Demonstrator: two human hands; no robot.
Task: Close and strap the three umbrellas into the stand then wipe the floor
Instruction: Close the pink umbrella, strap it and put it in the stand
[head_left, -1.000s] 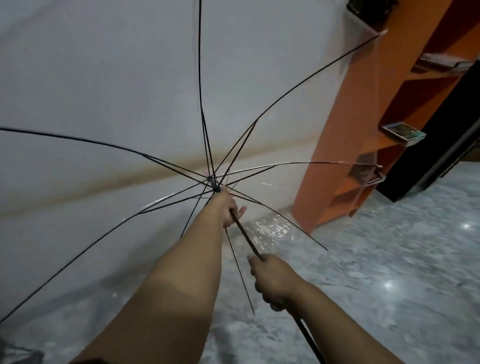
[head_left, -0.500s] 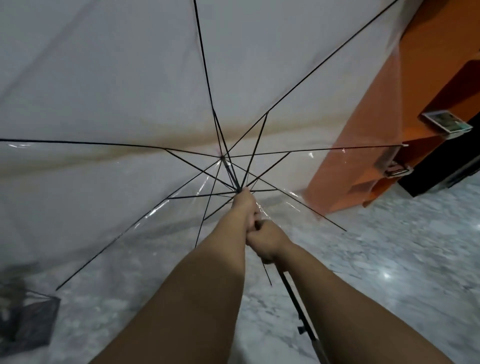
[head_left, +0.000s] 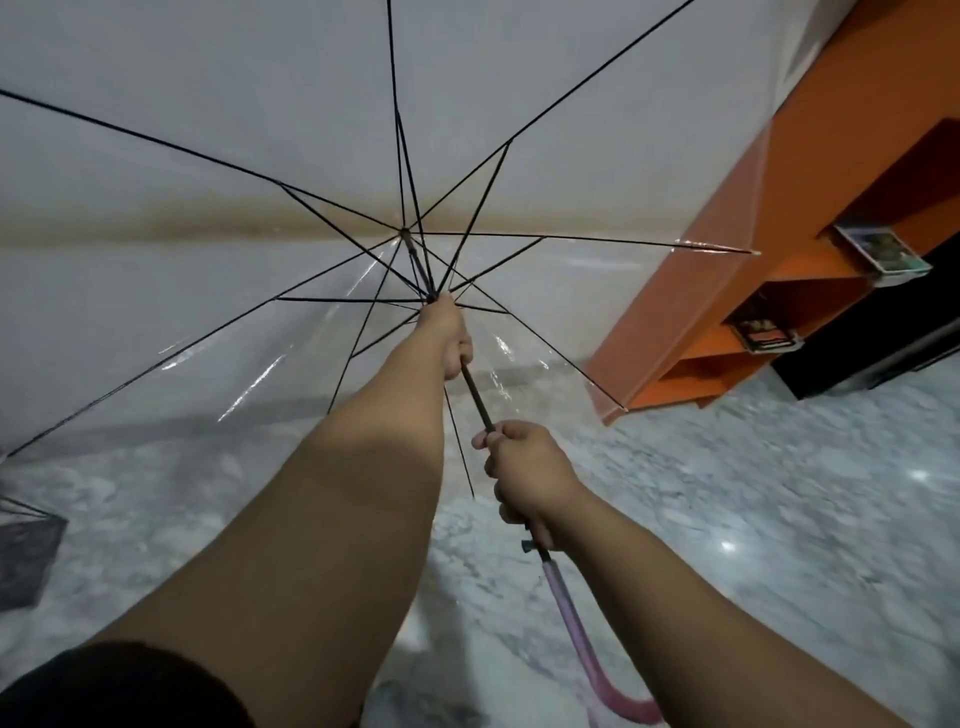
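A clear-canopy umbrella with black ribs is spread open in front of me, its canopy facing the white wall. My left hand is closed around the runner high on the dark shaft, where the ribs meet. My right hand grips the shaft lower down, just above the curved pink handle. A short stretch of bare shaft shows between the two hands. At the left edge a dark mesh container, possibly the stand, rests on the floor.
An orange shelf unit with small framed items stands at the right against a black panel. Grey marble floor stretches below and to the right. The white wall fills the view behind the canopy.
My hands have drawn apart along the shaft: the right hand sits lower near the pink handle, the left stays at the runner. The canopy has tipped upward and still stands spread.
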